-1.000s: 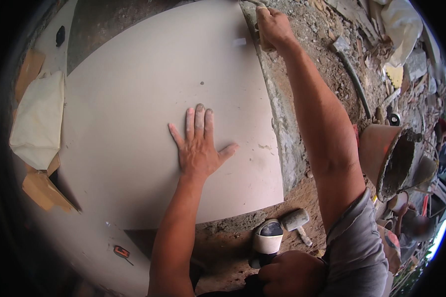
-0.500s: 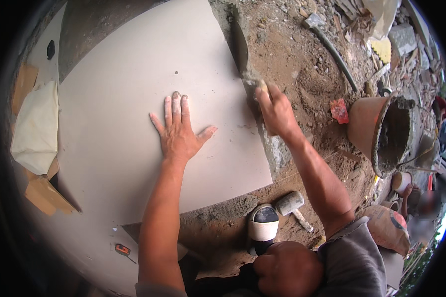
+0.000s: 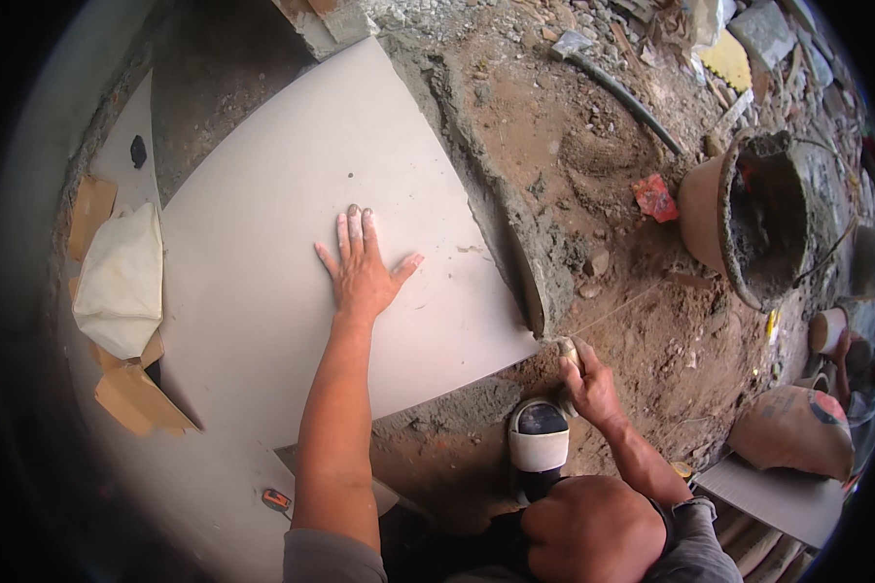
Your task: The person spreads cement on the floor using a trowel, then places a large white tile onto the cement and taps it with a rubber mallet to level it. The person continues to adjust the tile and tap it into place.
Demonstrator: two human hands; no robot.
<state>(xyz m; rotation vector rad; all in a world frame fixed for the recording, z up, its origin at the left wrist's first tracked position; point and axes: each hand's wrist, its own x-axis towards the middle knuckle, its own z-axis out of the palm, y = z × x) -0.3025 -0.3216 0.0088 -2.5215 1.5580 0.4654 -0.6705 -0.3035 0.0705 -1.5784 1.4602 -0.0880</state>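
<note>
My left hand lies flat with fingers spread on a large pale tile. Grey dust whitens its fingertips. My right hand is closed round the handle of a trowel, by the tile's near right corner. The trowel's long blade stands on edge along the tile's right side, with wet grey mortar heaped against it. More mortar shows under the tile's near edge.
A mortar-crusted bucket lies tipped to the right, near a red scrap. A hammer rests on the dirt. At left are a cream bag, cardboard and a tape measure. My sandalled foot is close; another person works far right.
My right hand has drawn the trowel toward me along the tile's right edge, to its near corner. My left hand stays flat on the tile. The view has shifted slightly.
</note>
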